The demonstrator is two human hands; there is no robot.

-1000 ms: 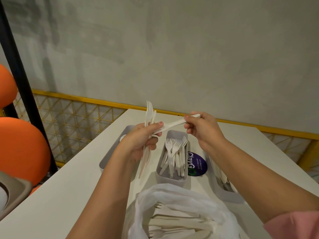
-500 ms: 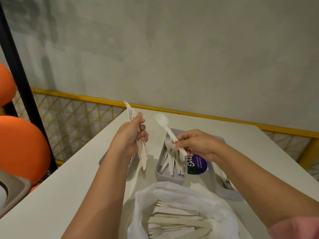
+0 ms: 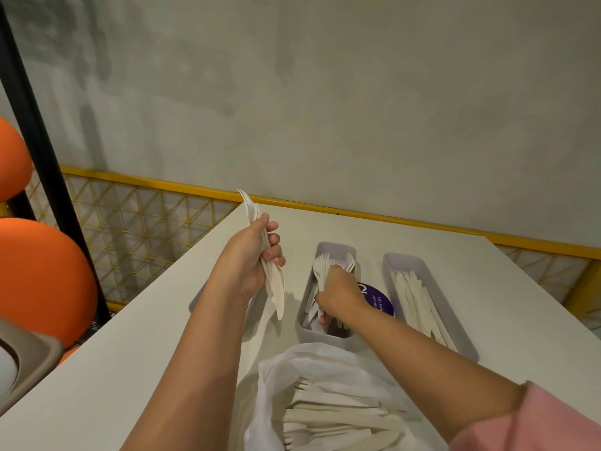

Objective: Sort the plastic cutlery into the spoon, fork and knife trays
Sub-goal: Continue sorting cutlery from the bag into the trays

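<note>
A: Step in hand, and how is it best done?

B: A fork (image 3: 320,268) is being set into the fork tray (image 3: 335,247), right under the right grip (image 3: 338,294). Whether it's pinched or already let go can't be told: the fingers are curled down into the tray and the handle is hidden. Judged best: the handle is lowered flat before release and lined up w/ the forks beneath the grip, so nothing ends up propped on the rim.

A: And the other side?

B: The left grip (image 3: 257,255) is clenched round a bundle of cutlery (image 3: 276,288), which is held off the table (image 3: 487,288), well left of the right grip. A firm hold is advised, as a piece could slip out below the grip.

A: Which way is the fork pointed?

B: Tines are pointed away from the person, just beyond the right grip. The long axis is laid along the tray's length, i.e. approx. parallel w/ the knife tray (image 3: 403,260) right of that grip. The bundle's axis is near upright, slightly tilted: fork tines are seen above the left grip, broader ends below it.

A: Much left?

B: Probably. Many pieces are seen in the bag (image 3: 286,362), nearer the person than both grips.
</note>
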